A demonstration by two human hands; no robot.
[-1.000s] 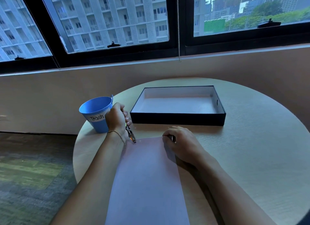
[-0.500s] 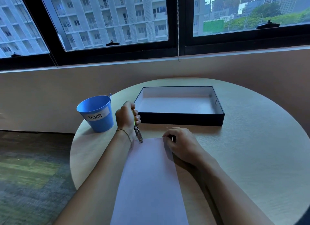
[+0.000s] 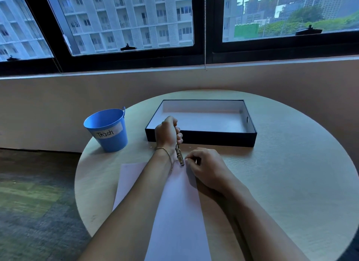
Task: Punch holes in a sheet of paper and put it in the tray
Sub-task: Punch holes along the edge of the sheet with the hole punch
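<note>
Bucket left of tray; forearm crosses paper.

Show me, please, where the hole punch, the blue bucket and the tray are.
hole punch (image 3: 179, 157): head view, metal head at the paper's edge.
blue bucket (image 3: 114, 142): head view, outer wall.
tray (image 3: 213, 139): head view, front wall.

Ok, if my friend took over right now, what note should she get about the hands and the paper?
Left hand: closed around the hole punch, its head at the far edge of the sheet of paper.
Right hand: pinching that same far edge, steadying it.
The sheet lies flat on the round table; the black tray behind it holds nothing. The blue Trash bucket stands to the left.
Done: tiny specks near the tray may be punched bits; holes can't be seen.
Left: finish punching, then put the sheet in the tray.
</note>
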